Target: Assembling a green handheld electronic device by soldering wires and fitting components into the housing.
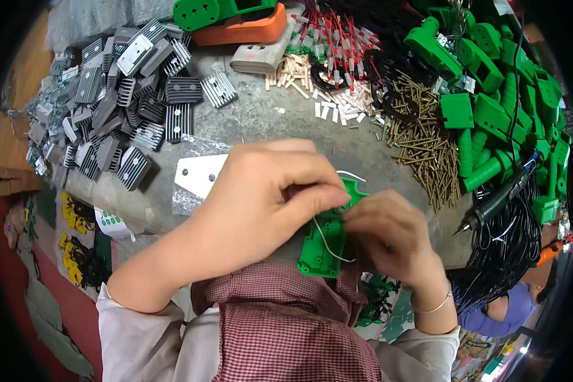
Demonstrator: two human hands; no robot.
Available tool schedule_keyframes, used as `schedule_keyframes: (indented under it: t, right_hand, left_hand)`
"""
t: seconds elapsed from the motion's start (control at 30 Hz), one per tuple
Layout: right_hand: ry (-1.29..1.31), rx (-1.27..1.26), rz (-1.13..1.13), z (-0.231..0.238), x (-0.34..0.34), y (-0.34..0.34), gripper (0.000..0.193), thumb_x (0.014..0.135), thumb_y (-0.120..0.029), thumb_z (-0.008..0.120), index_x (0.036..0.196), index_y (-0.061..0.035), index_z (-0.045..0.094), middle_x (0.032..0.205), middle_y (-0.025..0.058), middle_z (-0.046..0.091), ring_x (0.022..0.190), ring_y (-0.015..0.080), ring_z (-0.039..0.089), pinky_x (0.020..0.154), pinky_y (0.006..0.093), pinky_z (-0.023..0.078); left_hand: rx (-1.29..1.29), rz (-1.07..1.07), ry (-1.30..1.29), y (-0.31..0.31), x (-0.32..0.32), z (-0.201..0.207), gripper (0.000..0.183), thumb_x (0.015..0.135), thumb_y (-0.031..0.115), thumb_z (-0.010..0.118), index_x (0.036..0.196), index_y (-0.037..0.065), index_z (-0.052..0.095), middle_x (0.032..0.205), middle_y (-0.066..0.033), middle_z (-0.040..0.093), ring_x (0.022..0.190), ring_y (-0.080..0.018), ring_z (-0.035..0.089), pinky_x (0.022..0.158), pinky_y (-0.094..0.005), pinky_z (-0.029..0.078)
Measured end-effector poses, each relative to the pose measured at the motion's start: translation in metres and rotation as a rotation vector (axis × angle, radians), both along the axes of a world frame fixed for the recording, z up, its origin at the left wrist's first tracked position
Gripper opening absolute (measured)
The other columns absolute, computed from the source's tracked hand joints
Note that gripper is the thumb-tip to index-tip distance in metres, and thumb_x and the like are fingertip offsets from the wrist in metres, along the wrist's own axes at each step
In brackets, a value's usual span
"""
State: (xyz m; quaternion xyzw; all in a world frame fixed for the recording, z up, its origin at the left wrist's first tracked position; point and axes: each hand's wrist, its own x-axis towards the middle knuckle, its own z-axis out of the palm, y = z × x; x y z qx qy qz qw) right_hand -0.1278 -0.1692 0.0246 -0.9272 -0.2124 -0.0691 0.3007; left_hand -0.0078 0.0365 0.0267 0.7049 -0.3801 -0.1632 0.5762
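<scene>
- The left hand point(267, 184) reached in over the table edge, palm down, its thumb and forefinger brought together above the upper part of a green housing point(325, 254); what lay between the fingertips was hidden, so I could not tell what it gripped
- The right hand point(388, 232) was blurred, its fingers curled at the right edge of the housing; I could not tell whether they grasped it or only touched it
- The green housing sat between the two hands, near the front edge of the table point(248, 114) and just above a red checked apron point(293, 337), its hollow inner side facing up
- A thin white wire point(325, 241) came out from beneath the left thumb and curved down across the lower part of the housing
- Left of the housing, a white plate point(194, 173) lay on clear film point(183, 202), partly covered by the left hand
- Grey finned metal blocks point(183, 90) were heaped on the left side of the table
- At the far side an orange shell point(245, 28) lay with a green part point(197, 14) on top, and near them were red-wired pieces point(344, 44) and small white pieces point(328, 113)
- Brass-coloured screws point(426, 149) spread in a pile to the right, beside a mound of green casings point(457, 109)
- A black-handled tool point(493, 202) with a pointed metal tip lay near a bundle of black cables point(509, 254)
- Beyond the cables, another person in purple point(500, 312) showed at the lower right
</scene>
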Motion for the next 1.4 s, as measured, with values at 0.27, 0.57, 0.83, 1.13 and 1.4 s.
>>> schedule_keyframes:
  t: [0.27, 0.57, 0.83, 1.13, 1.4]
  right_hand:
    - [-0.055, 0.1, -0.171, 0.003, 0.018, -0.001, 0.02, 0.078, 0.002, 0.074, 0.096, -0.0047, 0.071, 0.084, 0.0055, 0.069, 0.075, 0.0176, 0.067, 0.066, 0.029, 0.053]
    - [0.32, 0.359, -0.523, 0.017, -0.003, -0.02, 0.008, 0.08, 0.0, 0.074, 0.087, -0.0021, 0.071, 0.077, 0.0022, 0.067, 0.064, 0.0053, 0.057, 0.056, 0.0204, 0.045]
    - [0.466, 0.541, -0.553, 0.018, -0.005, -0.02, 0.006, 0.081, -0.002, 0.072, 0.087, -0.0028, 0.07, 0.071, 0.0011, 0.063, 0.058, 0.0029, 0.052, 0.051, 0.0205, 0.041]
    - [0.159, 0.139, -0.492, 0.012, 0.023, -0.025, 0.005, 0.079, -0.005, 0.069, 0.08, -0.0023, 0.065, 0.073, 0.0071, 0.064, 0.065, 0.0184, 0.062, 0.059, 0.03, 0.05]
    - [0.025, -0.11, -0.229, 0.017, 0.024, -0.017, 0.008, 0.082, -0.013, 0.071, 0.087, -0.0064, 0.069, 0.079, 0.0094, 0.059, 0.075, 0.0298, 0.059, 0.067, 0.0403, 0.048]
  left_hand:
    - [-0.153, 0.065, 0.017, -0.02, -0.003, -0.014, 0.03, 0.085, 0.001, 0.065, 0.115, 0.002, 0.066, 0.09, -0.0131, 0.069, 0.08, -0.0239, 0.067, 0.078, -0.0312, 0.052]
    - [0.005, -0.004, -0.308, -0.045, -0.021, -0.022, 0.026, 0.076, 0.001, 0.074, 0.101, 0.003, 0.069, 0.079, -0.0084, 0.064, 0.075, -0.027, 0.059, 0.072, -0.0366, 0.047]
    - [-0.032, 0.07, -0.579, -0.049, -0.022, -0.02, 0.014, 0.071, 0.001, 0.074, 0.084, 0.004, 0.069, 0.073, -0.007, 0.059, 0.071, -0.0272, 0.056, 0.065, -0.037, 0.044]
    - [0.042, 0.086, -0.36, -0.028, -0.007, -0.022, 0.008, 0.075, 0.004, 0.073, 0.081, 0.002, 0.069, 0.076, -0.0071, 0.062, 0.073, -0.0241, 0.057, 0.068, -0.0346, 0.044]
    - [0.025, 0.192, -0.183, -0.028, -0.01, -0.024, 0.005, 0.078, 0.003, 0.072, 0.083, 0.002, 0.07, 0.075, -0.0063, 0.061, 0.075, -0.0213, 0.055, 0.07, -0.033, 0.043]
